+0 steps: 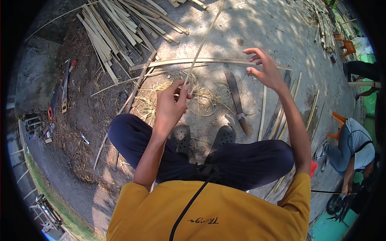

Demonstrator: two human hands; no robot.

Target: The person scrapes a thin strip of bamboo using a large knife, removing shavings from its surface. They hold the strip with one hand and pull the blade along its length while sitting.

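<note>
My left hand (171,105) is closed round the lower end of a thin bamboo strip (202,44), which slants up and away to the right. My right hand (263,68) is raised to the right with its fingers curved and apart, and nothing shows in it. Below the hands, a heap of curly bamboo shavings (203,98) lies on the ground in front of my shoes. Between the shavings and my right forearm rests a machete (233,91) with a dark blade and a wooden handle. A long split bamboo slat (225,60) lies crosswise beyond my hands.
A large pile of bamboo slats (114,30) spreads at the far left. Two saws (65,90) lie on the soil at left. More strips (281,112) are on the ground by my right arm. At right, a person (354,140) sits near an orange chair (337,126).
</note>
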